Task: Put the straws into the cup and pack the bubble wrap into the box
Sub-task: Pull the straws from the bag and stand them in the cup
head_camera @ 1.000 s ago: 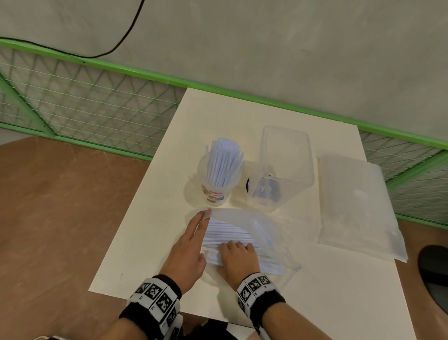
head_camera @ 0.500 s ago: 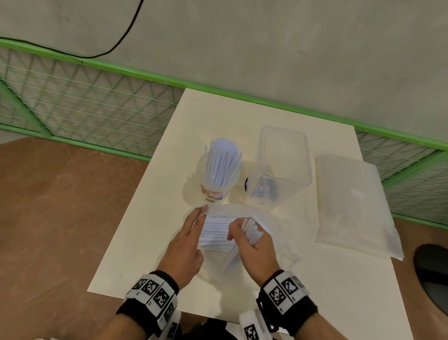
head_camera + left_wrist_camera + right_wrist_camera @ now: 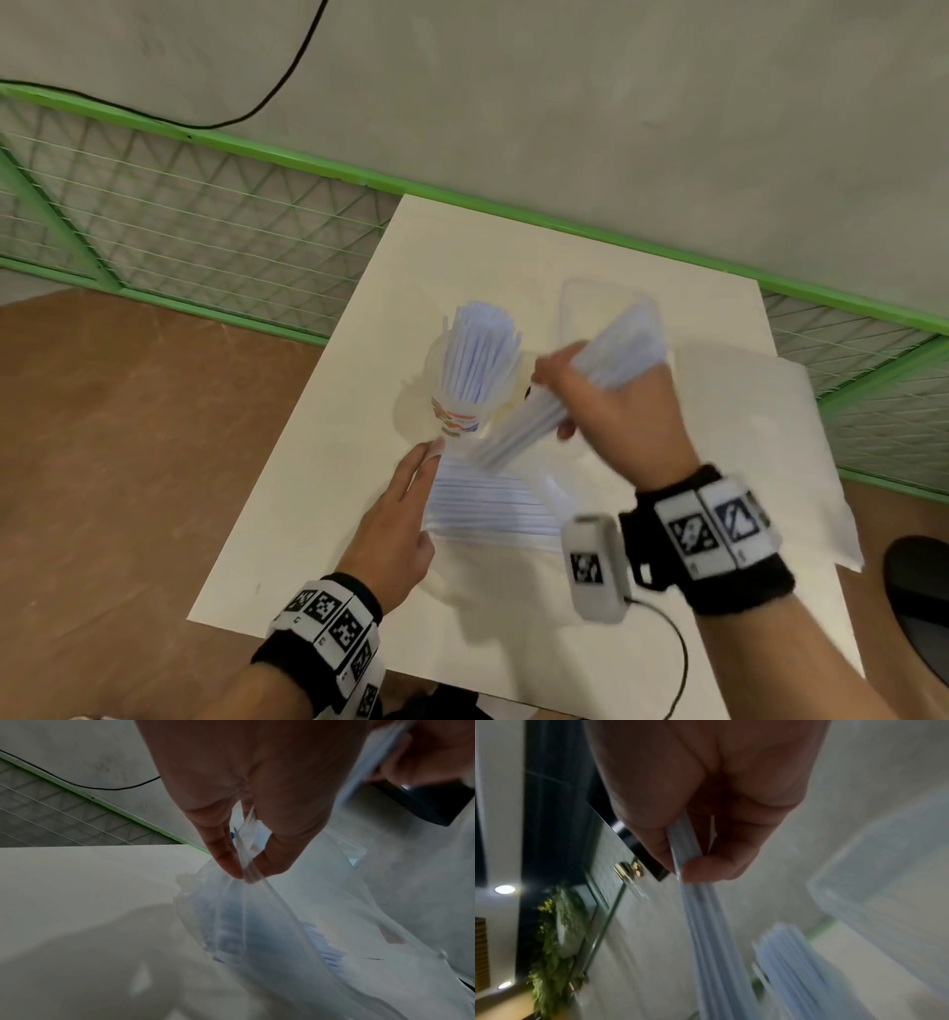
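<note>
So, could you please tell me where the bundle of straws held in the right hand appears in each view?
Head: bundle of straws right of centre, gripped by the right hand, beside the cup.
Left wrist: top right corner, blurred.
Right wrist: centre, running down from the fingers.
Shared landmark: the straws standing in the cup.

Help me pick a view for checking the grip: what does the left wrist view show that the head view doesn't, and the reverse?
Left wrist only: the left hand pinches the clear bag at its edge between thumb and fingertips.

Head only: the cup already packed with straws, the bubble wrap lying flat on the table, and the right hand gripping a straw bundle beside the cup.

Both: the bag with straws left inside, and the right hand's bundle.
</note>
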Motion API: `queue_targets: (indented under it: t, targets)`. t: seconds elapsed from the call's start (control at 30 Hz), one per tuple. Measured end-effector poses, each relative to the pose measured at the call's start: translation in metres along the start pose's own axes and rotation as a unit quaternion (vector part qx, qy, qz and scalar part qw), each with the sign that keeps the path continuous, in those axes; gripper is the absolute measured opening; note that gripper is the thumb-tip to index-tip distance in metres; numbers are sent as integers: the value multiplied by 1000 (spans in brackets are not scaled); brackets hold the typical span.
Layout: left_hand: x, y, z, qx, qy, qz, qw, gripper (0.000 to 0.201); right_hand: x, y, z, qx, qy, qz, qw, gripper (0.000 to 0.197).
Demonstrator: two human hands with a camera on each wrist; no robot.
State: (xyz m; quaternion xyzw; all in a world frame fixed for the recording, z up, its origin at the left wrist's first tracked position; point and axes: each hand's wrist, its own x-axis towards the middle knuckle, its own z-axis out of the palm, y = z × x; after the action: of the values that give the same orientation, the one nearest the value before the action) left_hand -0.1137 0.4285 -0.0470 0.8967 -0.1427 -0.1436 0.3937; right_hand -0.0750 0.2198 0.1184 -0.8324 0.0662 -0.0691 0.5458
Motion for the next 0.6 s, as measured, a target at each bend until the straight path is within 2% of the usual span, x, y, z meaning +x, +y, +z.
queue_targets:
  t: [0.13, 0.23, 0.33, 0.47, 0.53, 0.6]
  targets:
    - [1, 3, 1, -9, -2, -5, 1000, 99, 52, -22, 4, -47, 33, -51, 997, 15]
    - [2, 3, 1, -9, -3, -6, 1000, 99, 80, -10, 26, -110, -2, -56, 992, 22]
    - [3, 3, 1, -6, -2, -7, 1000, 99, 93, 23, 48, -126, -38, -38, 991, 20]
    - [4, 4, 0, -1, 1, -7, 1000, 98, 100, 44, 55, -199, -70, -22, 977, 71]
    - [4, 4, 0, -1, 1, -8, 1000, 97, 101, 41, 51, -173, -55, -43, 982, 89]
    - [4, 4, -1, -5, 0, -7, 1000, 96, 100, 36, 48, -108, -17, -84, 990, 95]
